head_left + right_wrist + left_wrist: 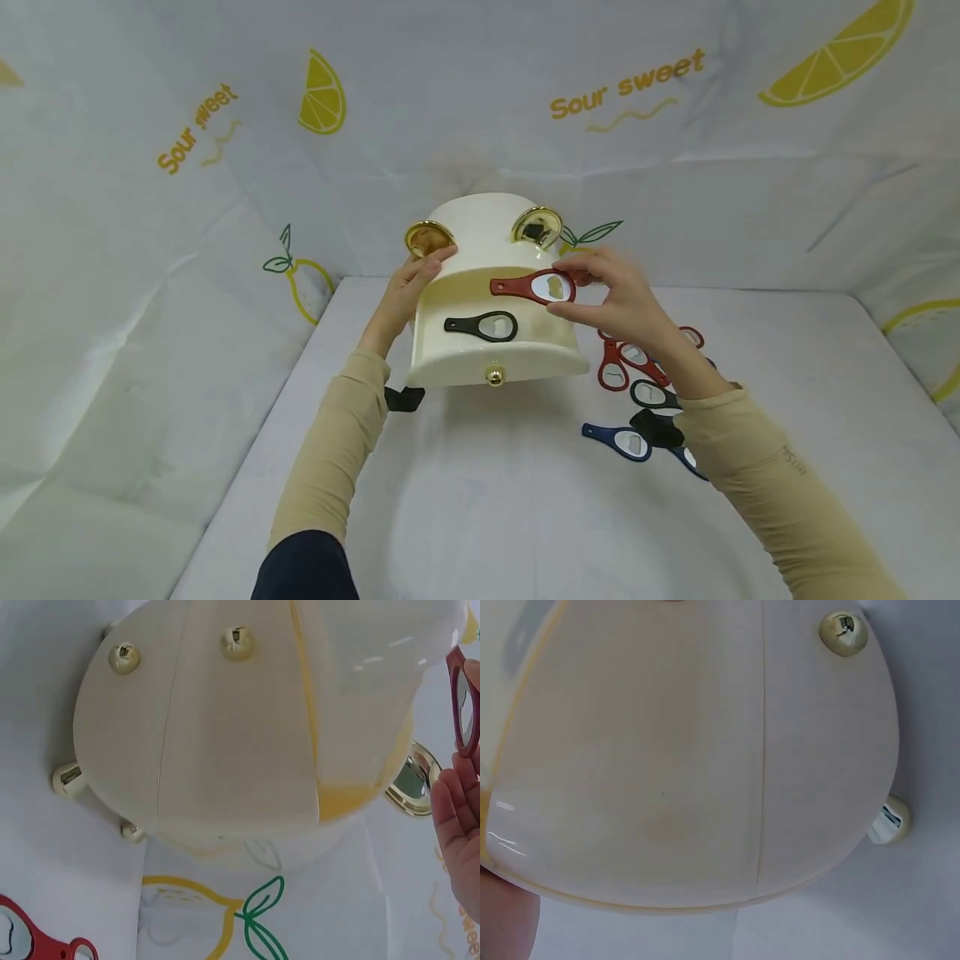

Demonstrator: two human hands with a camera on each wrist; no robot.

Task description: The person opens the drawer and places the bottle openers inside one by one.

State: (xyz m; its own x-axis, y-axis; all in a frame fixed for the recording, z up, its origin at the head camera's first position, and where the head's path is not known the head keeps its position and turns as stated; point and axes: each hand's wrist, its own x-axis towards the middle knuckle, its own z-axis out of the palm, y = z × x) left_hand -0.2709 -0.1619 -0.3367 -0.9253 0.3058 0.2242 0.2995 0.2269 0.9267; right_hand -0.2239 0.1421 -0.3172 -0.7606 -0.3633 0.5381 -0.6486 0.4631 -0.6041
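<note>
A cream rounded box (480, 229) with two gold ear-like discs stands with its drawer (442, 367) pulled out; a gold knob (495, 375) is on the drawer's front. Inside the drawer lies a black bottle opener (482, 326). My right hand (611, 292) pinches a red bottle opener (525, 287) by its wide ring end, above the drawer. At the box's left side, my left hand (405, 296) rests with extended fingers just under the left gold disc (429, 238). In the right wrist view the red opener shows edge-on at the right margin.
Several red, black and blue bottle openers, including a blue one (618, 442), lie on the white table (495, 517) to the right, some partly behind my right arm. Small gold ball feet (124, 658) stick out from the box's underside. A lemon-print cloth (420, 125) hangs behind.
</note>
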